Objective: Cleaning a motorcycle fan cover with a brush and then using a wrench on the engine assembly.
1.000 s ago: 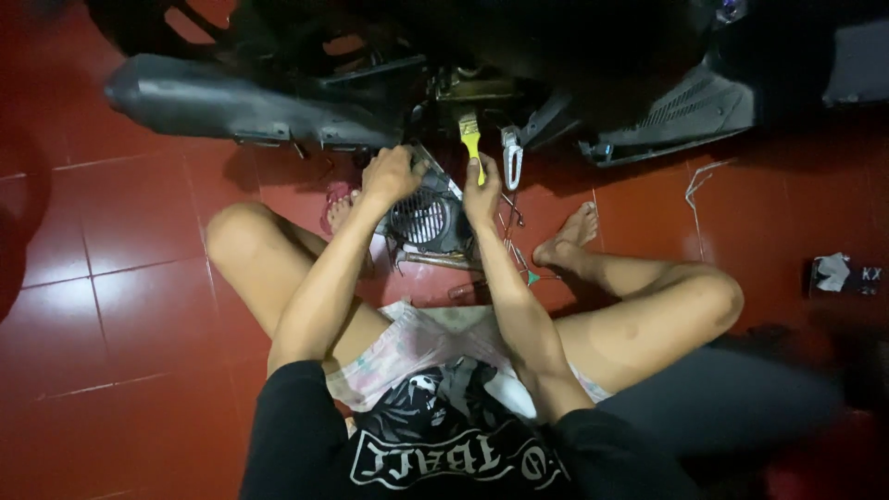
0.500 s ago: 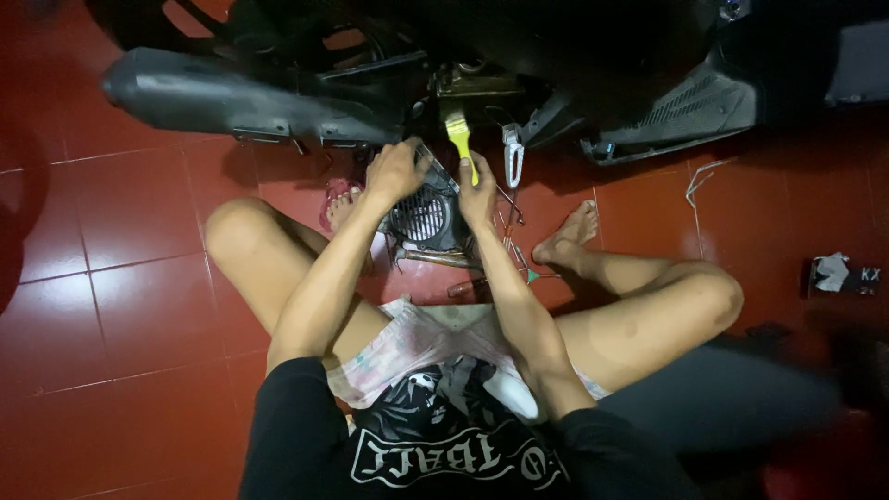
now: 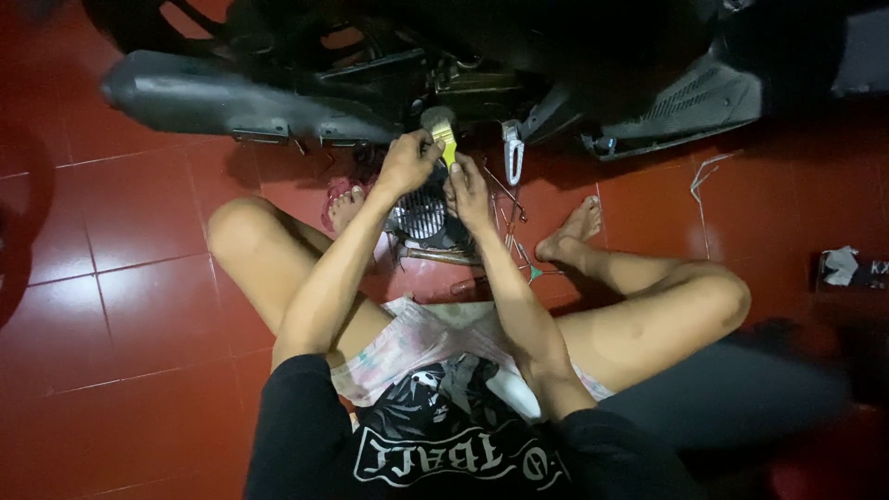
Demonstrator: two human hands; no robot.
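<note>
Yellow-handled brush (image 3: 443,136): small paintbrush, bristle head up at the dark engine area of the motorcycle (image 3: 444,65), handle pointing down between the two hands.
Left hand (image 3: 406,165): fingers closed round the yellow handle just below the ferrule.
Right hand (image 3: 470,193): lies just beside the lower handle, above the round finned cover (image 3: 419,215); whether its fingers are closed on anything cannot be told, as they are turned away from the camera.
Brush, handling: judged light, with a stiff and probably plastic handle; the bristles are soft and will splay under pressure. Best taken on the handle near the ferrule, as it is now.
Finned cover, handling: judged rigid metal or hard plastic, heavier than the brush, with thin ribs that could bend or nick. Its rim is the sounder hold.
Position: cover sits on the red tiled floor (image 3: 120,306), between the person's bare feet, under the motorcycle.
Surroundings: thin metal tools (image 3: 514,218) lie on the floor beside the right hand; a silver footpeg (image 3: 511,148) hangs close by.
</note>
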